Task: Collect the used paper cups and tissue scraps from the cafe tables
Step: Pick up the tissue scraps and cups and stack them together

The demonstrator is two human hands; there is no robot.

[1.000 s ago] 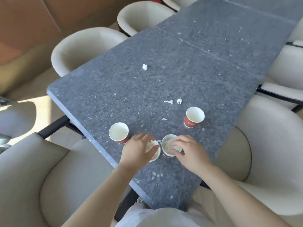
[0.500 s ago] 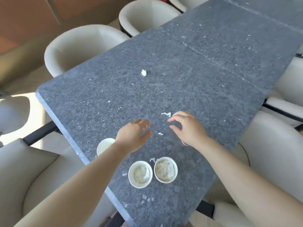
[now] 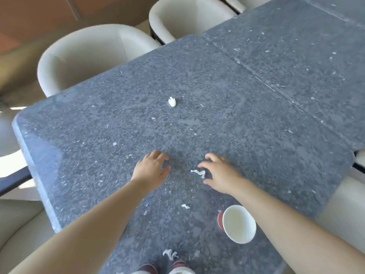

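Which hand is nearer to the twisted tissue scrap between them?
Right. The right hand is just beside the twisted tissue scrap, fingers spread around it; the left hand is apart, on its other side.

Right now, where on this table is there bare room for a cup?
Bare: the left corner between the table edge and left hand, and the stretch from the tissue ball to the seam. Crowded: near side, around right hand, twisted scrap and paper cup.
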